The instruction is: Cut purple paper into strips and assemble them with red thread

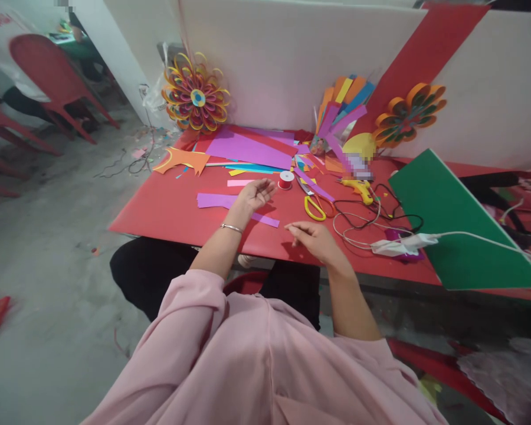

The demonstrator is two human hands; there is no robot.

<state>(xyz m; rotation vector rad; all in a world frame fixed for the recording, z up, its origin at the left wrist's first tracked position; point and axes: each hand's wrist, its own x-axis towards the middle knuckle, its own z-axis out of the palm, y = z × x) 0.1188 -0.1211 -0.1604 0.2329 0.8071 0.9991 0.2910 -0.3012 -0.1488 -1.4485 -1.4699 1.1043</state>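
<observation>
My left hand [257,195] is held above the red table [159,209], palm turned partly up, its fingers loosely curled and apart with nothing visible in them. Just beyond its fingertips stands a small spool of red thread [285,184]. Nearer the table's front edge, my right hand [313,239] has its thumb and forefinger pinched together; anything between them is too small to make out. Purple paper strips [210,201] and a pink strip [239,183] lie around and under my left hand. Scissors [315,208] with yellow and orange handles rest beyond my right hand.
A yellow glue gun [358,190], tangled cables and a white power strip [402,244] lie to the right, beside a tilted green board [464,230]. Purple sheets [252,147] are piled behind. Paper flowers [197,97] lean at the wall. Red chairs [48,71] stand left.
</observation>
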